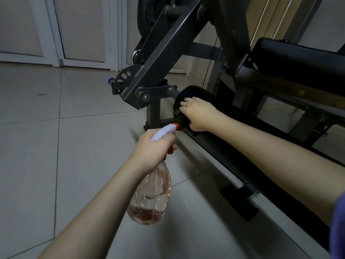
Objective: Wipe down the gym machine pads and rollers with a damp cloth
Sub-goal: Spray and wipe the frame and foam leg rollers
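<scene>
Pale tiled floor [65, 165], dim room, white doors [56, 30] behind: roller wipe under way.

Right hand [197, 116] presses a dark cloth [180, 116] against the near end of the black roller [196, 92]; left hand [153, 148] is closed round a spray bottle [151, 193], nozzle toward it. Seat pad [298, 57] probably still awaits wiping.

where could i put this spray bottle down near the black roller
The pale tiled floor left of the grey steel frame is bare. It is crowded by the black foam roller and right hand, with rails below.
</scene>
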The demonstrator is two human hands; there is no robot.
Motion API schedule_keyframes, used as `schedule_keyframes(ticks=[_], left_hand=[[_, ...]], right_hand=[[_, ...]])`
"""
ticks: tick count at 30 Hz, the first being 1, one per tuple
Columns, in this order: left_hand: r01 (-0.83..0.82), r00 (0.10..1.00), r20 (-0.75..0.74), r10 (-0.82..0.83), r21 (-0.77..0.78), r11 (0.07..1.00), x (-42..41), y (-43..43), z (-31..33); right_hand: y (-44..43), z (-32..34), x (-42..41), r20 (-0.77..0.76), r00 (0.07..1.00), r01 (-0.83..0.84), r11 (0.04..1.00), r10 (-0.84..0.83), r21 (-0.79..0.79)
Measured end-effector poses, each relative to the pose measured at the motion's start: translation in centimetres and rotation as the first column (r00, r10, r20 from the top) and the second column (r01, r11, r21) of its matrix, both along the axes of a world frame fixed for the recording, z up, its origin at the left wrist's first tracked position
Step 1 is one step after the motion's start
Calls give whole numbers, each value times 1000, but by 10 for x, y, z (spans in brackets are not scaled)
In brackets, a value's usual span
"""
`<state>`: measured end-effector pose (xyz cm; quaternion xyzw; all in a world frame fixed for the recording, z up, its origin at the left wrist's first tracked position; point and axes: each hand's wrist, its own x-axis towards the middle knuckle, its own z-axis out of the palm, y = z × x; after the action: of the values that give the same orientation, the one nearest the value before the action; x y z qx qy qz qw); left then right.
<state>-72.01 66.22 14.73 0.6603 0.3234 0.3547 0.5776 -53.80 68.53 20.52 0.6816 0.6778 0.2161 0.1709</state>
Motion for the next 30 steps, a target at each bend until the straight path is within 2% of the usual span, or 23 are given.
schedule_keyframes(ticks=[3, 8, 22, 30], left_hand=[[20, 1000, -6, -20, 2, 1000, 2, -3, 0], [48, 998, -30, -48, 8, 999, 4, -6, 0], [103, 993, -60, -100, 42, 994, 12, -15, -6], [144, 980, -151, -129, 87, 986, 20, -33, -12]], right_hand=[[-22, 0, 7, 30, 999, -27, 999, 28, -42], [-51, 6, 10, -34, 998, -61, 995, 58, -80], [-118, 13, 17, -149, 988, -60, 997, 52, -53], [-167, 18, 22, -173, 984, -53, 997, 43, -49]])
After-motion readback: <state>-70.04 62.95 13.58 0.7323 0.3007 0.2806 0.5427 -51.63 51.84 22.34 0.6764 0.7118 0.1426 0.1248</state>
